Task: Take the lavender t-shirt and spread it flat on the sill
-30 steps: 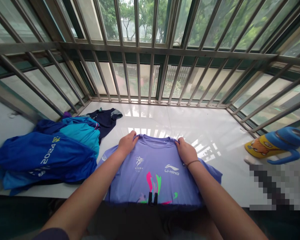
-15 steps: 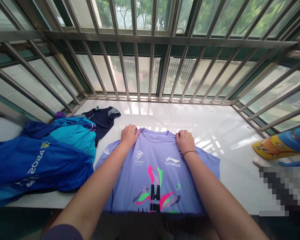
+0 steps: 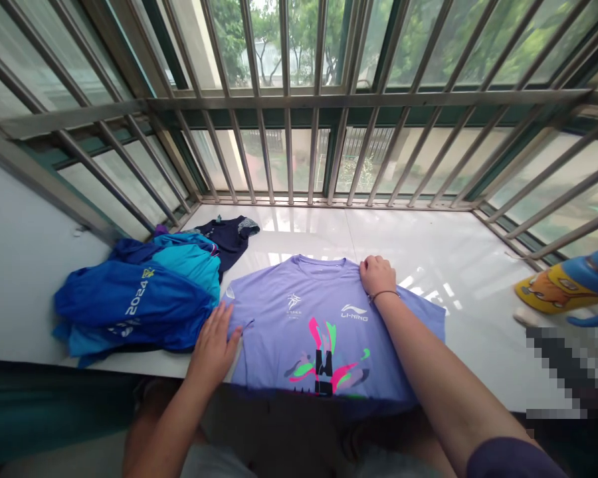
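A lavender T-shirt (image 3: 279, 338) lies spread face up on the white tiled ledge, collar toward the window, its lower part reaching the near edge. White lettering and a colourful print show on its chest. My right hand (image 3: 379, 273) is at the shoulder to the right of the collar, with its fingers curled onto the fabric; the fingertips are partly hidden. Over by the sleeve on the left, my left hand (image 3: 215, 342) rests with fingers stretched out and thumb apart. Its fingertips are at the sleeve's edge.
A heap of blue clothes (image 3: 169, 292) lies left of the shirt, with a dark navy garment (image 3: 232, 239) behind it. Metal window bars (image 3: 329, 103) enclose the ledge (image 3: 418, 232). A blue and yellow bottle (image 3: 568, 282) is at the right, beside a blurred-out patch.
My left hand has left the shoulder beside the collar and come down to the left sleeve, its fingers now stretched. My right hand stays at its shoulder. The view has shifted left.
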### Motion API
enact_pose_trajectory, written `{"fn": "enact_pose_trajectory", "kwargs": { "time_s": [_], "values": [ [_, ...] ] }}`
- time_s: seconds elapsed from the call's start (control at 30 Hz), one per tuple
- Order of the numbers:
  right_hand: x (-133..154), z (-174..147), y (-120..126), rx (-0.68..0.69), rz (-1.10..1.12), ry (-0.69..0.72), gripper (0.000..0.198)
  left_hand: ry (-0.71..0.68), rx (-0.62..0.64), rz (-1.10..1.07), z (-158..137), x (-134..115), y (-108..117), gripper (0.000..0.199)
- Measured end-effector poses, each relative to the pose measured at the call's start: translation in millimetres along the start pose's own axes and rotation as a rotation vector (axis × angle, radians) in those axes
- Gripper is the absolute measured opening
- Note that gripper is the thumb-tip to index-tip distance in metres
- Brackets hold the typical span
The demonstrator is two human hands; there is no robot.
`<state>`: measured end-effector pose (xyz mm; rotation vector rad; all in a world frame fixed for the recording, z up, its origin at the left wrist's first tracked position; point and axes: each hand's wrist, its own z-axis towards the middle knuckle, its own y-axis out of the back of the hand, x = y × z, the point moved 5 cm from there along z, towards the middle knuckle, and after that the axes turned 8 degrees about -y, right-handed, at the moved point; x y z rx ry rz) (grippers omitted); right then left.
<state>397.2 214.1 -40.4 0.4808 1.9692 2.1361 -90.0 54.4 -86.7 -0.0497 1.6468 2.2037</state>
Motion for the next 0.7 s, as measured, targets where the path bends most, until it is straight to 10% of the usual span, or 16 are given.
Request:
{"fn": "enact_pose_trajectory", "kwargs": {
  "time_s": [0.3, 0.47, 0.7],
  "values": [
    [1.2, -39.1, 44.5, -0.003, -0.003, 0.078, 0.041, 0.109, -0.044, 0.004, 11.4, 28.1, 6.7, 0.057],
    [-74.8, -115.4, 53.9, -0.175, -0.041, 0.054, 0.040, 0.168, -0.175, -0.016, 7.5, 30.9, 14.7, 0.062],
    [-182.0, -157.0, 40.3, 0.000, -0.134, -0.216, 0.050, 0.180, -0.167, -0.021, 14.1, 38.5, 13.7, 0.048]
  ]
}}
